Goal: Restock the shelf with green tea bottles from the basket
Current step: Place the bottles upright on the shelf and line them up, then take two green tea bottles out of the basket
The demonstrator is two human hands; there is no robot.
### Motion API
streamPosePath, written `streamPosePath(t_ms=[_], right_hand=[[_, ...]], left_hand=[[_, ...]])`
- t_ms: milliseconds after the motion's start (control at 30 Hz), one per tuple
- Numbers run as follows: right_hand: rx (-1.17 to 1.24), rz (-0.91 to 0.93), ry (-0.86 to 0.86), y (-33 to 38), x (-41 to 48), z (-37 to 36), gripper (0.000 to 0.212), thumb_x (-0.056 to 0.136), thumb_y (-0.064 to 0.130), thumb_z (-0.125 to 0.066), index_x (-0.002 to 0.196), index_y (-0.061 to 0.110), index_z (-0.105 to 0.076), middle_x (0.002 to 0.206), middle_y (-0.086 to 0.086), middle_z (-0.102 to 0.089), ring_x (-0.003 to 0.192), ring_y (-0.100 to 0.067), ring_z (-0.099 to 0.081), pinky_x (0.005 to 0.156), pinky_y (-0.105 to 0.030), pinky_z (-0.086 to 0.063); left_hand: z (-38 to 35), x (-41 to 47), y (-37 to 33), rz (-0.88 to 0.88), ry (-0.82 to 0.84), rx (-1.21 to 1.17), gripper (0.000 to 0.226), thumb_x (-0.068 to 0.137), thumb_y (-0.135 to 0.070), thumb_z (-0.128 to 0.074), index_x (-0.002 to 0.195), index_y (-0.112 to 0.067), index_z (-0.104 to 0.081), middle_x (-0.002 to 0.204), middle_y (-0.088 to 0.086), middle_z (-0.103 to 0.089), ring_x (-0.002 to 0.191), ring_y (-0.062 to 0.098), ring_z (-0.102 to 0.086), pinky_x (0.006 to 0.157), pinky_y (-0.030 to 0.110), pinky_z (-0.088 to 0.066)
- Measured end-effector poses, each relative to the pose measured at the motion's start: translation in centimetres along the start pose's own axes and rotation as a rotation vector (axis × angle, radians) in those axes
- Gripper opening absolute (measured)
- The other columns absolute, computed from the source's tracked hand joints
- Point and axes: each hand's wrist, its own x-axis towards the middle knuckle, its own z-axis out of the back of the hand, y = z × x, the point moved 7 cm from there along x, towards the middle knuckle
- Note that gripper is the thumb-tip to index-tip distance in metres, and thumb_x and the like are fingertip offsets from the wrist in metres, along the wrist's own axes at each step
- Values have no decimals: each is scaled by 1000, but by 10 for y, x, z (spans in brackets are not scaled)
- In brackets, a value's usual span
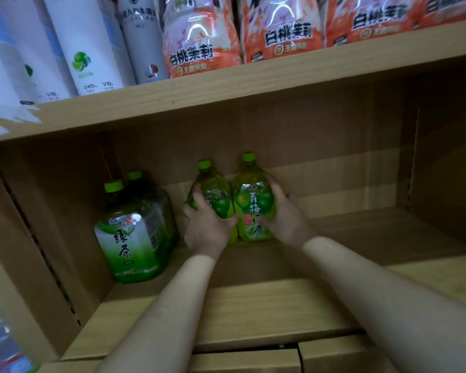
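Observation:
Two green tea bottles stand side by side, touching, deep on the wooden shelf point(253, 313). My left hand point(207, 230) wraps the left bottle point(213, 192), and my right hand point(285, 219) wraps the right bottle point(253, 208). Both have green caps and yellow-green labels with plums. At the shelf's left, a larger green tea bottle point(129, 238) stands upright, with a second one point(145, 192) behind it. The basket is out of view.
The upper shelf board point(226, 95) carries white bottles point(89, 44) on the left and orange-labelled bottles point(199, 36) to the right. The compartment's right side wall point(447, 162) is far off, with bare shelf between it and my right hand.

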Motion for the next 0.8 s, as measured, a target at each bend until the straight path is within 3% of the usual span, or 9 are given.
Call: streamPosePath(t_ms=[67, 167, 233, 333, 400, 500, 600, 800], right_hand=[[53, -3, 22, -1, -12, 11, 93, 80, 13, -69, 148, 40, -12, 130, -13, -54, 121, -29, -52, 98, -30, -42], [15, -49, -42, 0, -42, 48, 68, 83, 13, -66, 142, 32, -38, 122, -8, -59, 113, -28, -58, 93, -29, -47], [5, -40, -43, 7, -73, 80, 45, 85, 14, -64, 129, 25, -56, 106, 1, -65, 101, -20, -64, 86, -29, -50], [-75, -7, 17, 22, -132, 131, 25, 89, 24, -63, 113, 23, -67, 102, 10, -69, 96, -3, -63, 87, -24, -52], [-176, -22, 58, 31, -173, 163, 23, 88, 29, -63, 111, 24, -68, 97, 10, -70, 88, -1, -65, 84, -23, -54], [-355, -102, 86, 32, -229, 211, 16, 87, 30, -65, 102, 27, -68, 80, 6, -73, 73, -2, -68, 75, -24, -56], [-431, -253, 33, 13, -285, 262, 9, 86, 27, -67, 94, 24, -69, 75, -1, -73, 70, -9, -69, 70, -25, -55], [-485, -586, -253, -26, -412, 351, 12, 88, 23, -65, 97, 19, -72, 80, -6, -75, 74, -18, -71, 72, -33, -57]], left_hand=[[3, -3, -2, 19, 46, -21, 106, 67, -52, -78, 144, -32, -8, 148, 18, -26, 131, 41, -37, 99, 48, -40], [21, -24, -22, -66, 22, -66, 89, 74, -38, -75, 144, -28, -22, 150, 16, -26, 135, 38, -31, 107, 45, -34], [38, -55, -51, -222, -48, -210, 69, 77, -24, -71, 138, -25, -40, 143, 13, -39, 127, 32, -43, 104, 40, -39], [49, -120, -107, -481, -41, -450, 41, 80, -14, -64, 120, -23, -59, 115, 1, -57, 98, 17, -61, 85, 34, -50], [44, -167, -144, -634, 47, -616, 30, 83, -10, -62, 110, -22, -64, 103, -5, -59, 82, 8, -61, 76, 27, -52], [27, -230, -193, -762, 213, -722, 20, 87, -11, -60, 103, -21, -68, 95, -6, -65, 75, 3, -58, 69, 13, -48], [6, -284, -233, -851, 362, -815, 16, 87, -11, -59, 94, -19, -71, 85, -7, -69, 69, 1, -54, 65, 17, -45], [-50, -386, -299, -991, 717, -877, 20, 85, -5, -58, 90, -18, -73, 76, -10, -65, 67, 1, -54, 66, 19, -43]])
